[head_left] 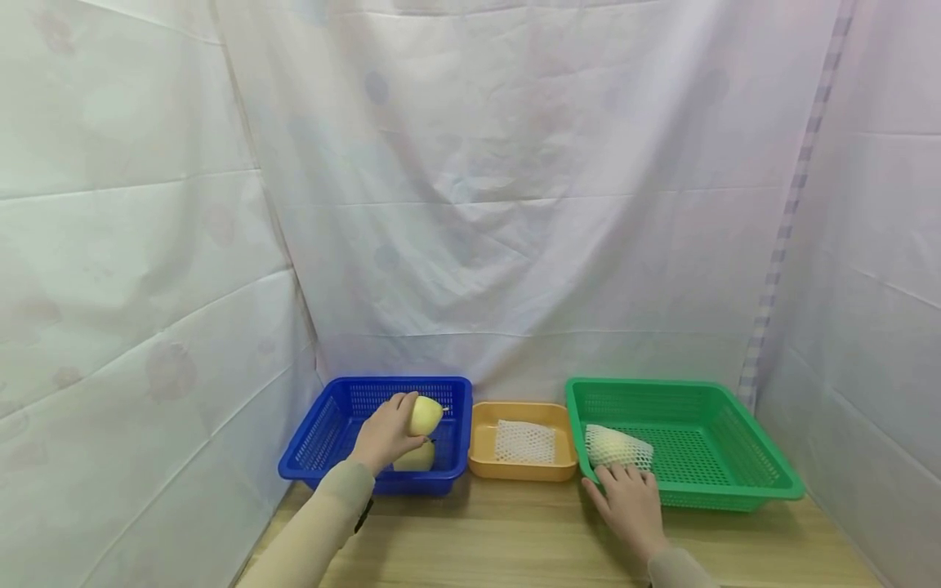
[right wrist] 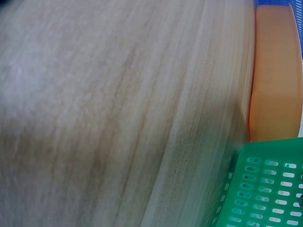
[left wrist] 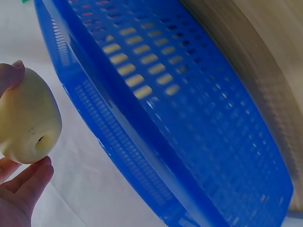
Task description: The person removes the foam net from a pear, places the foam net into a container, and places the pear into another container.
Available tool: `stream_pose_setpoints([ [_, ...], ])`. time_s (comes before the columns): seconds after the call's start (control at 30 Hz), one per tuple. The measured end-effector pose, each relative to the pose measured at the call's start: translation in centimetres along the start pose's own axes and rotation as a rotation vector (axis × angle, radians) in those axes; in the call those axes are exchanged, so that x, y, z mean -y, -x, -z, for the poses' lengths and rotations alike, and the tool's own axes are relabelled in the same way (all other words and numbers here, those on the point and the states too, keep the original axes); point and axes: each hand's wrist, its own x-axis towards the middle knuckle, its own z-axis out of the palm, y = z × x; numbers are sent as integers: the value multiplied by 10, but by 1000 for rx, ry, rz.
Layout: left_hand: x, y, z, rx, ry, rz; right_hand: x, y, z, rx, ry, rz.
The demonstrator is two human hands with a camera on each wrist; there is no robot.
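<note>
On the head feed I saw the left hand [head_left: 385, 433] curled round a smooth, pale-yellow pear [head_left: 425, 416], stem [head_left: 445, 409] outward, above the blue, slotted plastic basket [head_left: 419, 487]. Only the left wrist view gave its dark-pitted end [left wrist: 40, 140]. Right hand [head_left: 631, 502], fingers loosely extended, lay at a white-netted, pale-yellow fruit [head_left: 614, 448] in the green plastic basket [head_left: 735, 493]; right wrist view caught neither
</note>
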Motion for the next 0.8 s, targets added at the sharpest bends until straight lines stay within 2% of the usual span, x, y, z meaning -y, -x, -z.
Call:
stream_pose_setpoints([
  [0.13, 10, 4, 1, 8, -23, 25, 0, 0, 0, 2, 2, 4],
  [0.5, 34, 11, 0, -27, -45, 71, 0, -2, 3, -13, -2, 1],
  [0.8, 49, 16, -1, -5, -54, 145, 0, 0, 1, -6, -1, 3],
])
